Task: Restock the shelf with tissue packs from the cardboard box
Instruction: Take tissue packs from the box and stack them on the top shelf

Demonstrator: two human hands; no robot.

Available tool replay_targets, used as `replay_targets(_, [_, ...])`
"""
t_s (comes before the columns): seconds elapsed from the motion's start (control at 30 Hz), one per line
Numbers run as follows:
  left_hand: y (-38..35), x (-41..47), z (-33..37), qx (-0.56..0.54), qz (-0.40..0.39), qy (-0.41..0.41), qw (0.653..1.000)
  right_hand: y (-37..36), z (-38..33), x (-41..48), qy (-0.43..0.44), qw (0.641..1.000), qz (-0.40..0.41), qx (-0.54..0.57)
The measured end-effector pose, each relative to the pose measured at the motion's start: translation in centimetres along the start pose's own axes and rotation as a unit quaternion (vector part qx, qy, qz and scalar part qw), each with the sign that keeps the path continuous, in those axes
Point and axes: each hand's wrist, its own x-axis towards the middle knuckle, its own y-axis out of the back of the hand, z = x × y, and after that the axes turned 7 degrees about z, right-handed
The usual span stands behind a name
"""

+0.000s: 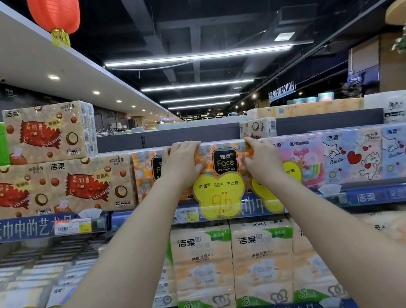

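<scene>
The orange Face pack (225, 162) stands on the upper shelf (383, 195), in the front row between another orange pack (148, 175) and a pink pack (301, 160). The left hand (182, 162) grips its left side and the right hand (260, 158) its right: the fingers of the 2 hands curl over the top edge, thumbs pressed on the front. A yellow tag (218, 197) hangs below it.

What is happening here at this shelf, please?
A person holds an orange tissue pack in the row on the upper shelf. The left hand and right hand grip its two sides, fingers curled over its top edge. Other packs stand on both sides. No cardboard box is in view.
</scene>
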Motion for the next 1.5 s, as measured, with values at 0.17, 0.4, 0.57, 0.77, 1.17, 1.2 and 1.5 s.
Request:
replay_targets(0.17, [1.4,-1.7,-1.9,0.004,0.02,0.014,1.0,0.7,-0.1,-0.2,0.004,1.0,-0.024,0.01])
replay_targets(0.4, [1.8,-2.8,-3.0,0.123,0.032,0.043,0.991,-0.4,-1.3,-1.6,-0.003,0.999,-0.019,-0.028])
replay_targets(0.57, [2.0,-2.7,-2.7,0.123,0.025,0.053,0.991,-0.2,-1.4,-1.6,-0.003,0.999,-0.026,-0.038])
replay_targets(0.77, [2.6,-3.3,-2.2,0.113,0.004,0.043,0.993,0.9,-2.2,-2.3,-0.012,0.998,-0.057,-0.036])
replay_targets(1.17, [6.1,-10.1,5.4,0.033,-0.015,-0.045,0.998,6.1,-2.5,-10.7,0.043,0.977,-0.064,-0.197])
replay_targets(1.2, [6.3,-11.1,6.6,0.028,-0.024,-0.042,0.998,7.1,-2.0,-12.0,0.039,0.977,-0.071,-0.199])
replay_targets(1.5, [7.3,-23.9,21.3,-0.016,-0.165,-0.066,0.984,18.3,10.1,-28.8,-0.026,0.951,-0.176,-0.253])
